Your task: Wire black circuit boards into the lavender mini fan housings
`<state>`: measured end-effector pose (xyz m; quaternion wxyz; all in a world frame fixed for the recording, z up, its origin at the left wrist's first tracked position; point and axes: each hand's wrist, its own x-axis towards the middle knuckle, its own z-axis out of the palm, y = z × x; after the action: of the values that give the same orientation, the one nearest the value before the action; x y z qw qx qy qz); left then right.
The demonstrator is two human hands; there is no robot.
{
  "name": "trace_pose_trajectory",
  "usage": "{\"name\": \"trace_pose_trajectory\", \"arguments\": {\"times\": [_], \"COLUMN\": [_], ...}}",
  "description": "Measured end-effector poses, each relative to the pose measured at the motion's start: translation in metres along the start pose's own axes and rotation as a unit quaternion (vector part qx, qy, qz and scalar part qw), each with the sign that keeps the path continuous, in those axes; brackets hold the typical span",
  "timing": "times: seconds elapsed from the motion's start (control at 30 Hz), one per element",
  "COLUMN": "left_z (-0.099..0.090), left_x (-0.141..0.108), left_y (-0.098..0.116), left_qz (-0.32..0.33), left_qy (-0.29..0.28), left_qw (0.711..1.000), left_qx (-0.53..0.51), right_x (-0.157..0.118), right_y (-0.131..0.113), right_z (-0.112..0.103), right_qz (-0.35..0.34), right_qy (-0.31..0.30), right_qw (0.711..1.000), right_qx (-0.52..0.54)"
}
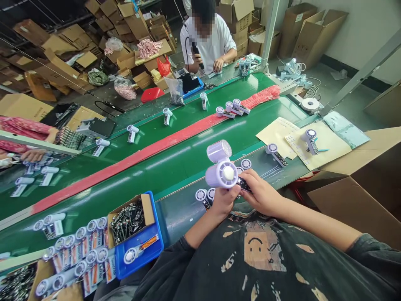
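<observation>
In front of my chest, both hands are closed around a lavender handheld fan (216,174), its round vented end with a white hub facing me. My left hand (224,202) grips it from below. My right hand (258,192) has its fingers at the fan's exposed black circuit board (243,184). Directly behind it shows a second lavender fan (217,151); whether it is also held, I cannot tell. More fans (201,195) lie on the bench beside my left hand, and others (246,164) just beyond my right hand, partly hidden.
A green conveyor (175,163) with a red strip (138,155) carries several fans. A blue tray (138,259) holds a box of small black parts (128,221). Yellow sheets (332,142) and a cardboard box (354,205) are at right. A co-worker (206,42) sits opposite.
</observation>
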<state>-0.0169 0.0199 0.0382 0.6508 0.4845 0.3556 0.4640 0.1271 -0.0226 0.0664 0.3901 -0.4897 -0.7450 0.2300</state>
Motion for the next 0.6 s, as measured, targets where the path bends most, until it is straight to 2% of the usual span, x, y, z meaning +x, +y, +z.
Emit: {"name": "trace_pose_trajectory", "arguments": {"times": [0.1,0.2,0.27,0.33,0.47,0.6], "left_z": [-0.010,-0.020,-0.024,-0.024,-0.018,-0.011], "left_x": [0.002,0.006,0.008,0.009,0.005,0.001], "left_y": [0.004,0.008,0.010,0.011,0.015,0.017], "left_qz": [0.021,0.066,0.073,0.040,-0.070,-0.086], "left_qy": [-0.009,0.026,0.047,0.050,0.015,0.039], "left_qw": [0.998,0.994,0.992,0.995,0.996,0.995], "left_qx": [0.067,0.088,0.089,0.082,0.054,-0.019], "right_x": [-0.009,-0.013,-0.010,-0.005,0.003,0.006], "right_y": [0.011,0.020,0.022,0.020,0.013,0.004], "right_z": [0.001,-0.001,-0.003,-0.004,0.000,0.009], "right_qz": [0.006,0.101,0.152,0.169,0.154,0.147], "right_qy": [0.073,0.090,0.099,0.124,0.145,0.148], "right_qw": [0.989,0.963,0.950,0.944,0.929,0.902], "right_qx": [0.129,0.235,0.252,0.257,0.303,0.378]}}
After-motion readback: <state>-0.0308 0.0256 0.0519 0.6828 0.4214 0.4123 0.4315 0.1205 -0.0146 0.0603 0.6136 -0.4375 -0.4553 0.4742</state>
